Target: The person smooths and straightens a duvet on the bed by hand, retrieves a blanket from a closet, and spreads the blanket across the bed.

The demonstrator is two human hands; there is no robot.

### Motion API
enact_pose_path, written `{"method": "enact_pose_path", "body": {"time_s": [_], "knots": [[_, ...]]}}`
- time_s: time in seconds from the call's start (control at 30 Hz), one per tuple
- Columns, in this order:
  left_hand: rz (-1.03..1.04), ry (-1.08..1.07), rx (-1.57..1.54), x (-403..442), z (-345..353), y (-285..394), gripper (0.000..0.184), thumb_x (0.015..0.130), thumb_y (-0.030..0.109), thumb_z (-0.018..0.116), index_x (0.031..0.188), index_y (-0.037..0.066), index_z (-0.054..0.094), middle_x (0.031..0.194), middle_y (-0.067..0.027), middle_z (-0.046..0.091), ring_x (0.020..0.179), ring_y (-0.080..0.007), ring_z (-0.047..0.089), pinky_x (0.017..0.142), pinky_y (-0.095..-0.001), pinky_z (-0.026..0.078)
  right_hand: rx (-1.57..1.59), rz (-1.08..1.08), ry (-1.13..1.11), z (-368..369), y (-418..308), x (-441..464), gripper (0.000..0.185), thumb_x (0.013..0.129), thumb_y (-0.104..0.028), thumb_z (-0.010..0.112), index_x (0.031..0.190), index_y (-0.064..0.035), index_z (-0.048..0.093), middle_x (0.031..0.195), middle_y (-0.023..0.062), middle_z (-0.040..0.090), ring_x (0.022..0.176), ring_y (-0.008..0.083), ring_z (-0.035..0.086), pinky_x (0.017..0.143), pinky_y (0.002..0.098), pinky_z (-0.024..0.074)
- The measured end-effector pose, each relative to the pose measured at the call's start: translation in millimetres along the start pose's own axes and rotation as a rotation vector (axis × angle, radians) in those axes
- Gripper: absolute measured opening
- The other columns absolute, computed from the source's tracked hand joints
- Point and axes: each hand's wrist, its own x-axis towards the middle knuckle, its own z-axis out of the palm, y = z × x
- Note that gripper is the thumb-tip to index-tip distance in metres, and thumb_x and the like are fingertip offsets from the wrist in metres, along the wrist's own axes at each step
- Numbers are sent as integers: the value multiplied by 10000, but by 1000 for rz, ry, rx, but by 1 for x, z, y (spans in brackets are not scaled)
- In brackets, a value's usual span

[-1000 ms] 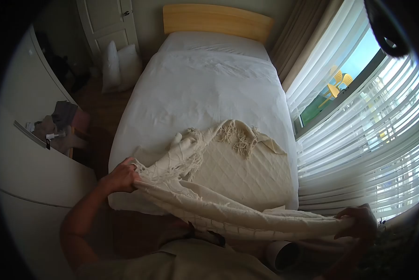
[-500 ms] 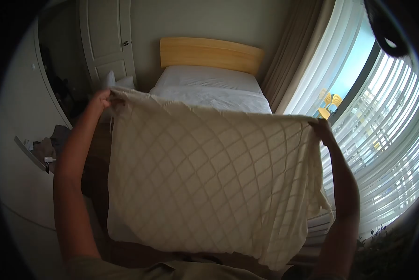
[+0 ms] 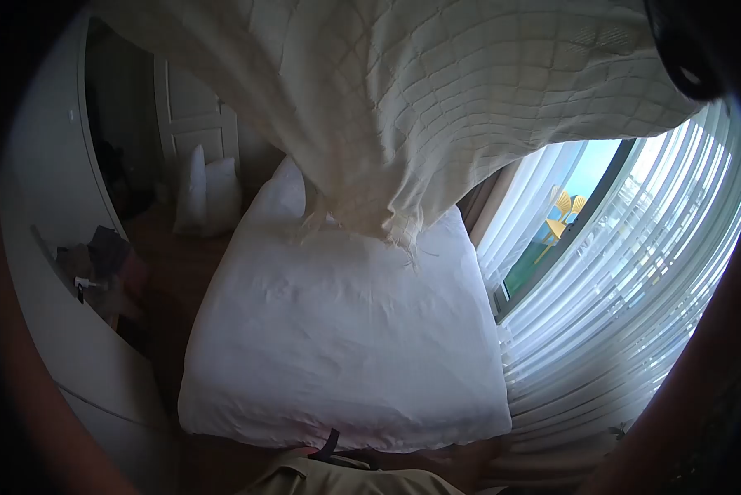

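A cream blanket (image 3: 403,99) with a raised diamond pattern billows in the air across the top of the view, over the far part of the bed. Its fringed lower end hangs near the middle of the white bedding (image 3: 345,338). Both of my arms reach up along the left and right edges of the view. My left hand and my right hand are outside the frame, so what their fingers do is hidden. The headboard and the bed's pillow end are covered by the blanket.
Two white pillows (image 3: 220,196) stand on the floor by the door (image 3: 195,124). At the left are a pale cabinet (image 3: 98,346) and folded clothes (image 3: 106,252). Sheer curtains (image 3: 601,305) hang at the right, with yellow chairs (image 3: 558,216) outside.
The blanket has risen from in front of me to above the bed and spread out. Both arms have swung upward, and the hands have left the view. The near bedding is now uncovered.
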Motion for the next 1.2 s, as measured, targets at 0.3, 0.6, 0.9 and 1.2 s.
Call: {"method": "enact_pose_path", "body": {"time_s": [0.3, 0.6, 0.9, 1.2], "knots": [[-326, -455, -133, -147, -156, -16, 665, 656, 298, 717, 1224, 46, 482, 1123, -106, 565, 1038, -186, 518, 932, -338, 356, -346, -559, -855, -138, 338, -112, 378, 830, -322, 529, 1134, -97, 520, 986, 107, 606, 806, 238, 612, 704, 328, 493], [109, -518, 299, -400, -334, 81, 161, 752, 106, 586, 881, 32, 526, 660, -37, 510, 577, -180, 533, 515, -287, 422, -380, 259, -773, -328, 404, -147, 238, 857, -311, 415, 945, -172, 588, 863, -5, 627, 683, 202, 606, 585, 347, 483], [-114, -288, 377, -397, -406, 120, 314, 842, 268, 521, 990, 3, 600, 871, -93, 620, 709, -166, 581, 626, -299, 469, -488, 649, -778, -423, 411, -149, 230, 857, -301, 423, 927, -151, 583, 852, 10, 621, 696, 196, 601, 593, 344, 483], [-531, -424, -535, -375, -447, 112, 178, 770, 218, 539, 820, 53, 585, 716, -59, 534, 699, -171, 525, 660, -311, 431, -408, 914, -755, -436, 434, -177, 224, 857, -291, 432, 909, -129, 578, 842, 24, 614, 709, 191, 596, 602, 340, 483]]}}
